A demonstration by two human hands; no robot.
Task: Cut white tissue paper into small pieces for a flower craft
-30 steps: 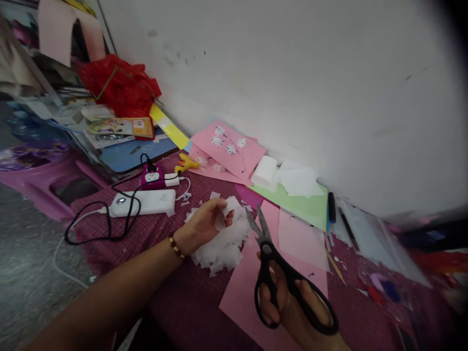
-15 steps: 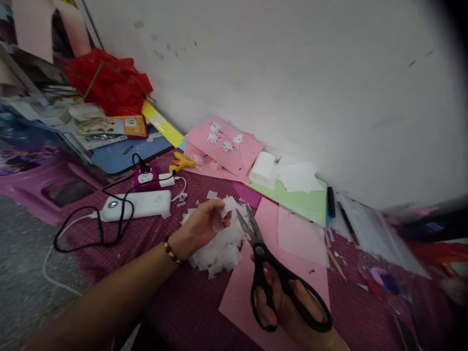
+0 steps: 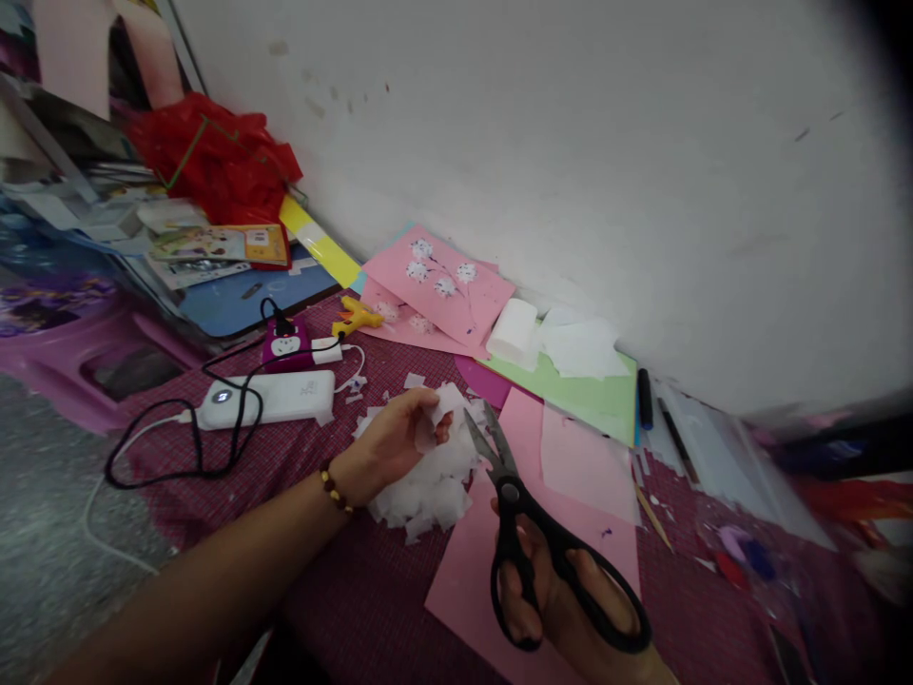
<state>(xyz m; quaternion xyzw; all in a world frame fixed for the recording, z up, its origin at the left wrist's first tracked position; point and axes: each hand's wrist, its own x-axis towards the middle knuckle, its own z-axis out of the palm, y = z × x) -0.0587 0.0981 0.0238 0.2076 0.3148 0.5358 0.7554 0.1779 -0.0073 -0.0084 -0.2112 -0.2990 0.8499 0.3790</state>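
Between the thumb and fingers of my left hand (image 3: 396, 433) is a thin white piece of paper (image 3: 447, 401). My right hand (image 3: 563, 590) has its fingers through the handles of black-handled scissors (image 3: 510, 493). The scissor blades are spread, their tips just right of the white paper. Beneath my left hand lies a heap of small white paper scraps (image 3: 428, 490). A pink sheet (image 3: 471, 580) lies partly under the scissors and my right hand, with a thin white sheet (image 3: 581, 466) on top of it.
Pink cards with white puffs (image 3: 446, 276) rest against the wall beside a white roll (image 3: 513, 328) on green paper (image 3: 606, 395). A yellow glue gun (image 3: 358, 316), purple socket block (image 3: 286, 347) and white power bank (image 3: 267, 400) with loose cables are on the left. Pens (image 3: 646, 400) lie right.
The scissors have shifted very slightly to the right, blades still spread. My left hand keeps its place with the white paper. The whole view has moved a little.
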